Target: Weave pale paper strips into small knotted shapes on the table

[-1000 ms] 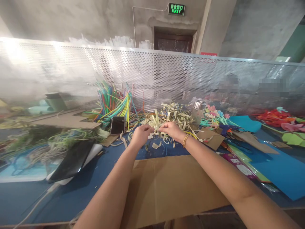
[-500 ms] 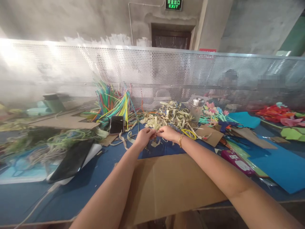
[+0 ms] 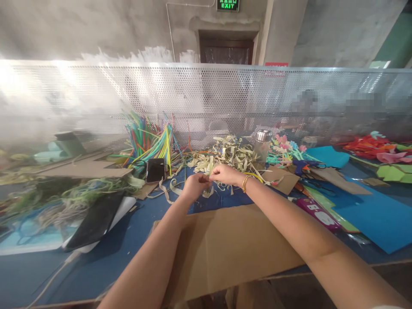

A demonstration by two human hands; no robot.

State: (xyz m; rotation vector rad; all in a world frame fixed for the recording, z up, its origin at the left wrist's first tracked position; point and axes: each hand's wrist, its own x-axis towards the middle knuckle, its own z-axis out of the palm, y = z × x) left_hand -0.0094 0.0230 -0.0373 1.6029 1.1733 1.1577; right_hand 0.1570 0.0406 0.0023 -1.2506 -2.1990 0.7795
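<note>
Both my hands meet over the blue table [image 3: 135,234], just in front of a heap of pale paper strips [image 3: 230,155]. My left hand [image 3: 195,186] is closed, its fingers pinched on a thin pale strip [image 3: 209,177]. My right hand [image 3: 225,174], with a gold bracelet at the wrist, is closed too and pinches the same strip from above. A few curled strip scraps [image 3: 170,189] lie on the table close to the hands. A brown cardboard sheet [image 3: 225,249] lies under my forearms.
A black phone [image 3: 156,170] lies left of the hands, beside a bundle of coloured sticks [image 3: 151,141]. A metal-capped jar [image 3: 262,147] stands behind. A black tablet [image 3: 96,219] lies at left. Blue sheets [image 3: 376,216] and paper flowers [image 3: 286,150] cover the right. A perforated metal screen [image 3: 206,98] closes the back.
My hands have drawn a little nearer to me and closer together. The right hand now sits above the left. The camera has tilted slightly downward.
</note>
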